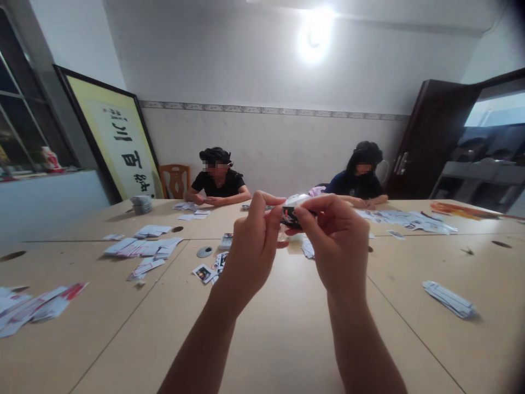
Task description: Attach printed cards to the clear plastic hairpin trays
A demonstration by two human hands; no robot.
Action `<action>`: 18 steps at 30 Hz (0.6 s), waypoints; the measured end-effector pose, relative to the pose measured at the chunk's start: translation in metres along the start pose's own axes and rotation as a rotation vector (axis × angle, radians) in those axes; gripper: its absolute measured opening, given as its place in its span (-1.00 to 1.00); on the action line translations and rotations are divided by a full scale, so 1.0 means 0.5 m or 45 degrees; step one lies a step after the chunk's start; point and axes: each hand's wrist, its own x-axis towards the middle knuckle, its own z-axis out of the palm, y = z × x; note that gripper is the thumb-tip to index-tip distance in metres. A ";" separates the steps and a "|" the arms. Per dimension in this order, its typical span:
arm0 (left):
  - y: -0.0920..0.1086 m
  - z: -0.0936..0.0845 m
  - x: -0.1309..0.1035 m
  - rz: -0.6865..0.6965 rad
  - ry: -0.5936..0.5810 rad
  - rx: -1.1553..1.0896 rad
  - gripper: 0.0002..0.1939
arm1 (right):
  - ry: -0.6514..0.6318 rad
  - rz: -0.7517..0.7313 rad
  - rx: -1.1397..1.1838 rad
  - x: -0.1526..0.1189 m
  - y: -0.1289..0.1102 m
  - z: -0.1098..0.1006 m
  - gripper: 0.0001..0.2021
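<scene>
Between both hands, raised over the table, is a small dark printed card [289,217] with a light edge. The fingertips of my left hand [255,236] pinch its left side. On its right side, the thumb and fingers of my right hand [343,235] are closed, covering part of it. Below and left of my left hand lie several small picture cards [204,273] with dark prints and white borders. A stack of white cards [307,248] shows partly behind my right hand.
White paper slips [143,247] are spread at left, with more red-marked strips [43,306] nearer. A bundle of folded papers [449,299] lies at right. Across the table [283,339] sit two people, one in a black shirt [221,186], one in dark clothing [346,186], with papers before them.
</scene>
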 end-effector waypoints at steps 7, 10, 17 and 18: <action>-0.004 0.003 0.000 0.014 0.015 0.058 -0.75 | -0.001 -0.018 -0.027 -0.001 -0.004 0.001 -0.92; -0.003 0.002 -0.001 0.027 0.007 0.081 -0.77 | 0.004 0.007 -0.008 0.001 -0.003 -0.001 -0.93; 0.003 0.001 -0.004 -0.031 -0.022 0.020 -0.73 | -0.089 0.169 0.163 0.017 0.004 -0.011 -0.92; 0.004 0.000 -0.005 -0.040 -0.027 0.005 -0.73 | -0.091 0.170 0.169 0.019 0.005 -0.012 -0.92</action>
